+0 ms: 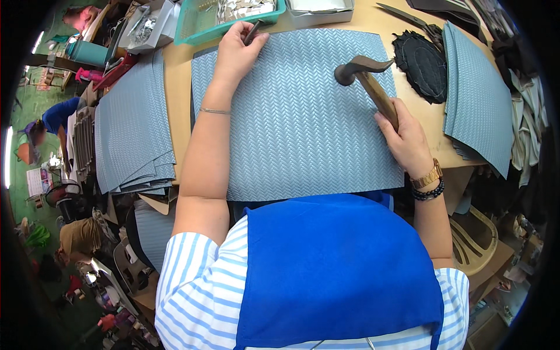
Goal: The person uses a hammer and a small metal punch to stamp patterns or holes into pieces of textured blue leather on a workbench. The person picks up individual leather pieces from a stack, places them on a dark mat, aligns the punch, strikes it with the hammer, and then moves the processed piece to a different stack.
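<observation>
A light blue sheet with a woven, herringbone-like texture [303, 122] lies on the table in front of me. At its far left edge my left hand [236, 53] pinches a short dark metal rod that looks like a punch [253, 32]. Its lower end is hidden by the fingers. My right hand [406, 139] is wrapped round the wooden handle of a hammer [379, 96], over the right part of the sheet. The dark hammer head has a round face on one side and a curved, flattened claw-like end on the other.
Similar blue sheets are stacked left [137, 122] and right [475, 96]. At the back stand a teal tray of small pale pieces [195, 36] and a grey box [319, 18]. Scissors [402, 16] and a round black fabric pad [420, 67] lie back right. Other people are far left.
</observation>
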`<state>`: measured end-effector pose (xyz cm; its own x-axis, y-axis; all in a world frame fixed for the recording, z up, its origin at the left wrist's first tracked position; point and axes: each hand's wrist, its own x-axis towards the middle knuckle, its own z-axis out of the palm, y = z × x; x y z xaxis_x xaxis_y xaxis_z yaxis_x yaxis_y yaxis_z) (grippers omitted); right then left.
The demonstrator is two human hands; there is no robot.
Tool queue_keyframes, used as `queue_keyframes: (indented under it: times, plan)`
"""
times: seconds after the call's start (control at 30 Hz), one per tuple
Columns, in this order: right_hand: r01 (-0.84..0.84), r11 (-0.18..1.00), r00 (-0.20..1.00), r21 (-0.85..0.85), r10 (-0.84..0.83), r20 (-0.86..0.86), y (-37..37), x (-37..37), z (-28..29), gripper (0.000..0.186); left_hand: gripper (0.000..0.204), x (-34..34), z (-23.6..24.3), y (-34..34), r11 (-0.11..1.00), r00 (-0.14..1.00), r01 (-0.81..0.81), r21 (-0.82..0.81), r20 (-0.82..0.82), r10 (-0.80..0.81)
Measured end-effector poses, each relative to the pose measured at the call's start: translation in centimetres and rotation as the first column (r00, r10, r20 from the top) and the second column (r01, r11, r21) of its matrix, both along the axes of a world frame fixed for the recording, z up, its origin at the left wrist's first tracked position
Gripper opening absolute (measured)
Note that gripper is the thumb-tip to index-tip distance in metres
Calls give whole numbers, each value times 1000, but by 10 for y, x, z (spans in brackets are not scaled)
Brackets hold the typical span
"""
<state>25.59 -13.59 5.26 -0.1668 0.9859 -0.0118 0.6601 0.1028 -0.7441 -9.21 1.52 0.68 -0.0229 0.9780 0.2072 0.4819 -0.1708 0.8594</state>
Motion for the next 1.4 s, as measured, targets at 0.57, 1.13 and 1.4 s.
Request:
queue_keyframes:
  times: [0.57,1.13,1.4]
  plan:
    - [13,999,1000,-39,-13,14,1,-1,2,30,29,10,-5,0,997,990,-57,53,-126,64]
    - [-3,1000,1000,-20,3,13,1,-1,3,30,28,32,3,-12,981,888,55,185,440,-133]
    - [-4,1000,1000,-4,4,27,0,1,1,30,22,44,3,-12,994,895,10,107,442,-57]
